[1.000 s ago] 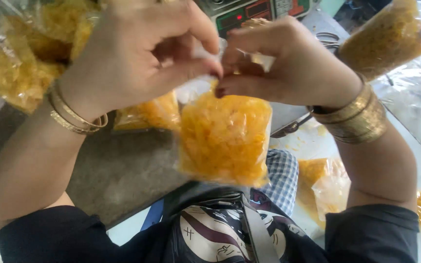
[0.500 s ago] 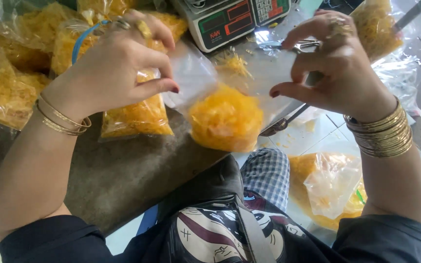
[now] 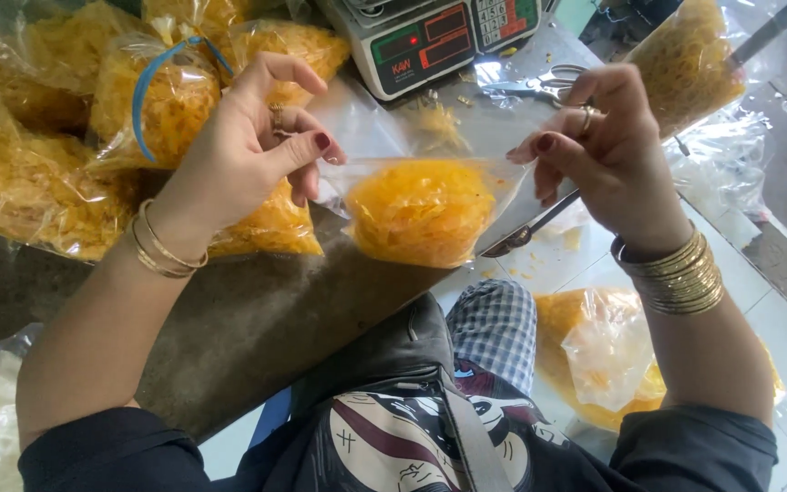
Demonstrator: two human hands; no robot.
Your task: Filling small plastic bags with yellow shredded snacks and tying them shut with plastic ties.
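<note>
The left hand and the right hand each pinched a top corner of a small clear bag of yellow snack, thumb and fingers clamped on the plastic. The bag hung stretched between them, above the table edge and in front of the scale. Its mouth appeared unsealed. Risk: a slipped pinch or uneven pull would likely tip the bag and spill snack beside the filled bags.

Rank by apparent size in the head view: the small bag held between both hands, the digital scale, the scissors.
1. Digital scale, though partly cut off.
2. Small bag of yellow snack, nearer the camera, so close to the scale.
3. Scissors.
</note>
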